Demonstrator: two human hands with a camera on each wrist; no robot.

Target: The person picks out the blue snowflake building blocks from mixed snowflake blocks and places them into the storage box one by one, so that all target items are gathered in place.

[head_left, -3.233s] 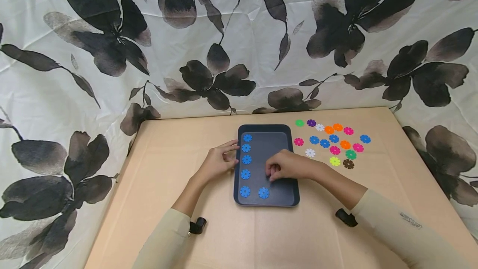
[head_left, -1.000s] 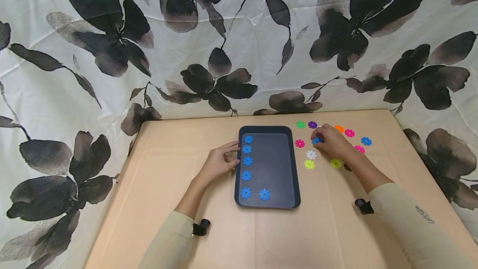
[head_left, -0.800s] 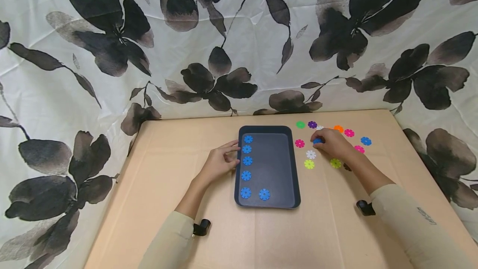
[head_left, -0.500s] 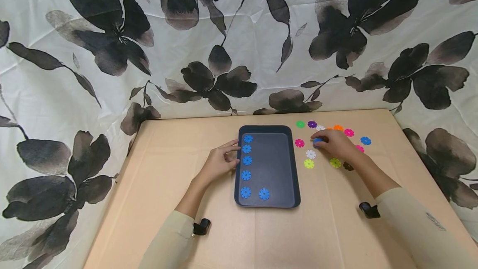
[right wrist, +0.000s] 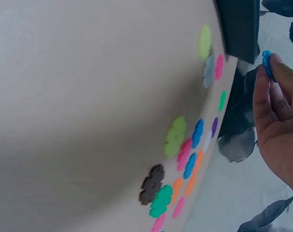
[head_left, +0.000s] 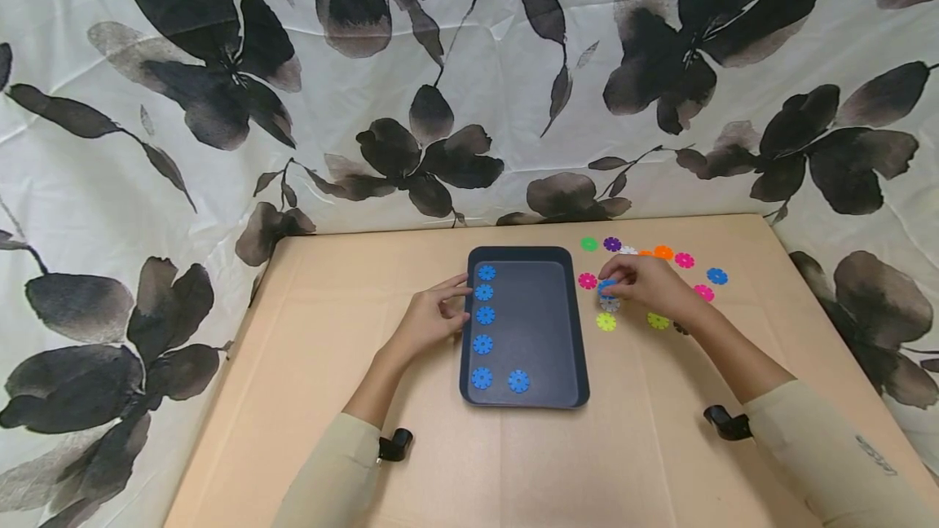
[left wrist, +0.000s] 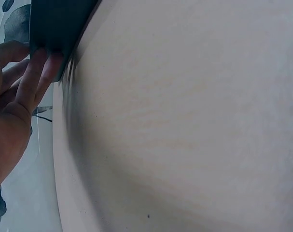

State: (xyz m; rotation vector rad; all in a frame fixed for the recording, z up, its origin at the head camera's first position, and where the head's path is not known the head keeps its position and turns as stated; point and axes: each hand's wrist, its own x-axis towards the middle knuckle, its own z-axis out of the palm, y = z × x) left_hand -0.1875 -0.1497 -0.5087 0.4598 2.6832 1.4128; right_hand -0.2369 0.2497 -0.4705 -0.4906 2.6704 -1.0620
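Note:
My right hand (head_left: 649, 279) pinches a blue flower-shaped plastic disc (head_left: 607, 289) between thumb and fingers. In the right wrist view the blue disc (right wrist: 268, 65) stands edge-on at the fingertips, raised off the table. My left hand (head_left: 429, 314) touches the left side of a dark grey tray (head_left: 575, 332) with fairly straight fingers; in the left wrist view the fingertips rest against the tray's outer wall (left wrist: 59, 29). Inside the tray, blue discs (head_left: 482, 344) form a column along the left side, and one more blue disc (head_left: 518, 381) lies at the bottom, right of the column.
Loose discs in several colours lie right of the tray, among them a pink disc (head_left: 587, 280), a yellow disc (head_left: 606, 322), a green disc (head_left: 589, 244) and a blue disc (head_left: 716, 276). My right hand hides some. A floral cloth (head_left: 543, 104) hangs behind the table (head_left: 352, 267).
The right hand left the tray, reached the loose discs and took hold of a blue one, now lifted and shifted slightly left toward the tray. A yellow disc lies newly beside the tray. Left hand unmoved.

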